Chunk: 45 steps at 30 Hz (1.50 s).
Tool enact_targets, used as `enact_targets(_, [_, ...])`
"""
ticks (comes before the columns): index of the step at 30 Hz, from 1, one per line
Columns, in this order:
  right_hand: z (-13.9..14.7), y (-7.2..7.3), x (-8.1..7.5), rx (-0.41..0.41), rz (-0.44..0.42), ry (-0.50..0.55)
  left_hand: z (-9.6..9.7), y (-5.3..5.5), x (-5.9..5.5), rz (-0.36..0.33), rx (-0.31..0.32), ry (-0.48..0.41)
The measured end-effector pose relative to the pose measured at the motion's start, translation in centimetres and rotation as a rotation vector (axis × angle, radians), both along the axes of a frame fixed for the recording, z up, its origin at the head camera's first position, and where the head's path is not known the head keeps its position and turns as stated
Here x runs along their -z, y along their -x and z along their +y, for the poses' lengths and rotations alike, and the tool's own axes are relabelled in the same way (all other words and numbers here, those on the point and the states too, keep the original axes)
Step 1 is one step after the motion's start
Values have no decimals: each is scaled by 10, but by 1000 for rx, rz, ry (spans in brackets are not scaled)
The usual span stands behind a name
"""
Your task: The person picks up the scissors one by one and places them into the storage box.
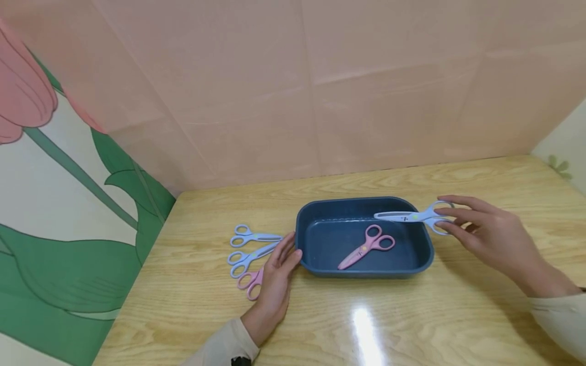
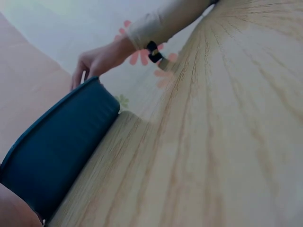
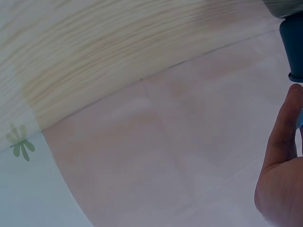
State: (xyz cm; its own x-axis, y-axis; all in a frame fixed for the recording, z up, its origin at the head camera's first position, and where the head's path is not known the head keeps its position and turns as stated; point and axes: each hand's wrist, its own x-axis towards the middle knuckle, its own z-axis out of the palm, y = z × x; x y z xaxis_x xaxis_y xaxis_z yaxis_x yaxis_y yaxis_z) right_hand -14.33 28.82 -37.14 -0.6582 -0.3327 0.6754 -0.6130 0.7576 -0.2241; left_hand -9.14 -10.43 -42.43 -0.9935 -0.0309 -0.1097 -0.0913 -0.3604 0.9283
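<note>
In the head view, my right hand [image 1: 496, 236] pinches a pair of blue scissors [image 1: 412, 217] by the finger loops. Their blades point left over the right end of a dark blue bin [image 1: 316, 272]. Pink scissors [image 1: 366, 247] lie inside on the bin's floor, handles toward the back. My left hand [image 1: 274, 287] rests against the bin's left wall with fingers fairly straight and the thumb near the rim. The left wrist view shows the bin's side [image 2: 61, 137] and the right hand [image 2: 97, 64] above its far end. Only part of the right hand [image 3: 286, 175] shows in the right wrist view.
Left of the bin on the wooden table [image 1: 183, 284] lie blue scissors [image 1: 247, 236], a second blue pair [image 1: 242, 259] and a pink pair [image 1: 251, 282] partly hidden by the left hand. A pink backdrop [image 1: 274, 101] rises behind the table, with a flower-printed panel [image 1: 68, 178] at left.
</note>
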Motion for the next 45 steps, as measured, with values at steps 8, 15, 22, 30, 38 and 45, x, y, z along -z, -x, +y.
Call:
enact_targets(8, [-7,5,-1,-3,27,-1,1,1,0,-9,-1,0])
enact_targets(15, [-18,7,-5,7,-8,11,0,0,0,-12,-5,-6])
enact_targets(22, [-29,5,-6,48,-111,32,-1,-2,3,1,-15,-21])
enact_targets(30, [-40,8,-6,15,-70,-62,0,-2,3,16,-42,-6])
enact_targets(38, [-40,6,-5,18,-74,-62,1,-3,0,12,-27,42])
enact_targets(45, [-42,8,-5,-15,-51,-57,0,-2,1,-3,-3,42])
